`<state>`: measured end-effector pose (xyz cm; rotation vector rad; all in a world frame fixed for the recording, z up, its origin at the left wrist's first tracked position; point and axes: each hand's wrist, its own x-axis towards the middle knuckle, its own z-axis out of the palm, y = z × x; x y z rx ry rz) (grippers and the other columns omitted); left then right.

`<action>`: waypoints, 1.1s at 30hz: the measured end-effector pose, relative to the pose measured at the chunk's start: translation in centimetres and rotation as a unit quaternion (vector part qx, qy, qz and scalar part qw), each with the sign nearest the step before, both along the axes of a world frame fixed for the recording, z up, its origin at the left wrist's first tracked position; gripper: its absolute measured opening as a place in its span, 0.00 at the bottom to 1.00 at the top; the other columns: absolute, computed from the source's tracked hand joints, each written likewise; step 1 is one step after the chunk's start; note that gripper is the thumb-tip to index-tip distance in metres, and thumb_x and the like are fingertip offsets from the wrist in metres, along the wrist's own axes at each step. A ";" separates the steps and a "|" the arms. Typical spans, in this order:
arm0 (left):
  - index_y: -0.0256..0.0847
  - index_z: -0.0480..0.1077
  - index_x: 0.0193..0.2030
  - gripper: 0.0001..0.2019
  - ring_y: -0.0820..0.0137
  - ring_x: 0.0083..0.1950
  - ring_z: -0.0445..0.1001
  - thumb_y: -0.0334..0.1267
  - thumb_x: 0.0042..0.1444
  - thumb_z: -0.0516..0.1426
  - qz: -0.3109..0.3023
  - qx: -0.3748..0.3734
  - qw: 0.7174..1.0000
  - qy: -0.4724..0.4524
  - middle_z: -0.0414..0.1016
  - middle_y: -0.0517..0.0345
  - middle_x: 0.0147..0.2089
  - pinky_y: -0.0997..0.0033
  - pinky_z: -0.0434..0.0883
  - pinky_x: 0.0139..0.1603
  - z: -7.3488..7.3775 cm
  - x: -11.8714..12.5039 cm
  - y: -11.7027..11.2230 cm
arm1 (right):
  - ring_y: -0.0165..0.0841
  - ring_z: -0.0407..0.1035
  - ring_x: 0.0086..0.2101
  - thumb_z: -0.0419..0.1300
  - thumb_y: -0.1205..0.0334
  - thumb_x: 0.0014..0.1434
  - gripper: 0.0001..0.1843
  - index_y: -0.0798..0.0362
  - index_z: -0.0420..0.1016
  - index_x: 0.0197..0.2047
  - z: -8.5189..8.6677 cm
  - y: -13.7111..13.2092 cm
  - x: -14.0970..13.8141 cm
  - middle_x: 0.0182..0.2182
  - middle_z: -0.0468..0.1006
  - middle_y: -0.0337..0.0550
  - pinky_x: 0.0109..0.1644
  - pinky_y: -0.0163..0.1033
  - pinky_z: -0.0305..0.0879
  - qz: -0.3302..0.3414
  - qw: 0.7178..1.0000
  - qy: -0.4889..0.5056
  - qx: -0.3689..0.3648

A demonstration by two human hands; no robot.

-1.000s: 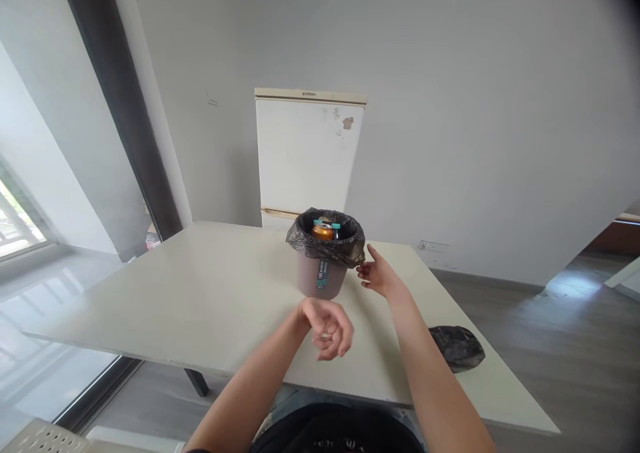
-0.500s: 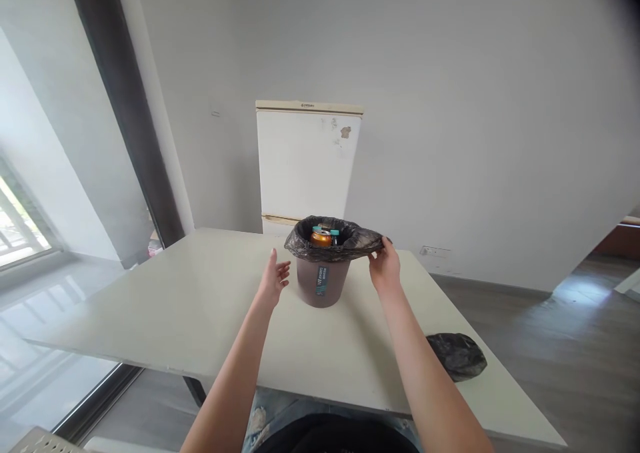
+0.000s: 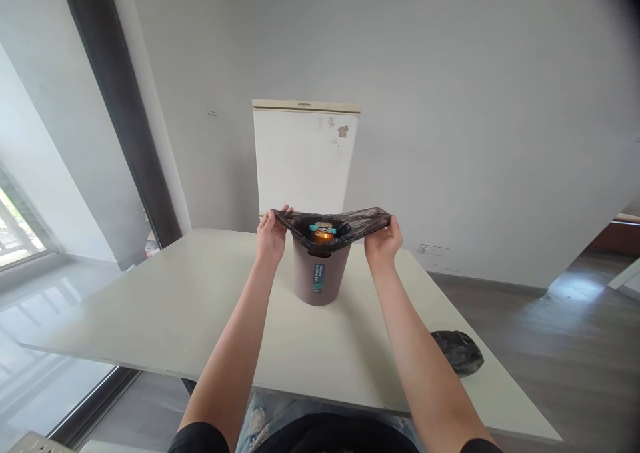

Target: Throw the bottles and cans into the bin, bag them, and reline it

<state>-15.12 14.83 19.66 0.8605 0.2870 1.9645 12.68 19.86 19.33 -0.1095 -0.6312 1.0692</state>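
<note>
A mauve trash bin with a teal label stands upright on the table, lined with a black garbage bag. The bag's edge is pulled up off the rim and stretched out to both sides. My left hand is closed on the bag's left edge. On the right edge, my right hand pinches the plastic and holds it away from the bin. Inside the bag sit an orange can and turquoise caps, probably of bottles whose bodies are hidden.
The bin rests on a pale table. A folded black plastic bundle lies near its right edge, beside my right forearm. Behind the table stands a white refrigerator against a grey wall. A glass door frame runs along the left.
My left hand, open beside the bin before, has risen and gripped the bag's left edge. The bag's rim is lifted off the bin, baring a handle slot. My right hand still holds its side.
</note>
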 end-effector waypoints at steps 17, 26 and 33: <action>0.43 0.76 0.36 0.04 0.64 0.52 0.80 0.39 0.62 0.62 -0.003 -0.046 0.998 -0.035 0.81 0.52 0.43 0.64 0.75 0.56 -0.1 -2.2 -0.7 | 0.37 0.78 0.49 0.64 0.50 0.65 0.10 0.45 0.77 0.35 2.1 -3.1 0.1 0.43 0.83 0.38 0.63 0.52 0.74 0.098 0.995 -0.025 -0.019; 0.50 0.79 0.56 0.28 0.56 0.72 0.69 0.26 0.47 0.63 0.114 0.014 0.989 0.089 0.72 0.52 0.70 0.57 0.70 0.68 -1.4 -3.1 -1.4 | 0.37 0.73 0.56 0.66 0.61 0.59 0.13 0.40 0.80 0.48 2.1 -3.9 1.1 0.53 0.81 0.37 0.60 0.47 0.72 0.047 0.991 -0.129 0.007; 0.49 0.67 0.50 0.24 0.66 0.52 0.78 0.30 0.47 0.66 0.196 -0.218 0.948 0.122 0.77 0.52 0.54 0.66 0.71 0.51 -3.8 -3.5 0.6 | 0.30 0.73 0.42 0.65 0.69 0.50 0.17 0.44 0.62 0.38 0.2 -0.6 2.2 0.35 0.76 0.29 0.48 0.38 0.69 -0.021 0.972 -0.154 -0.175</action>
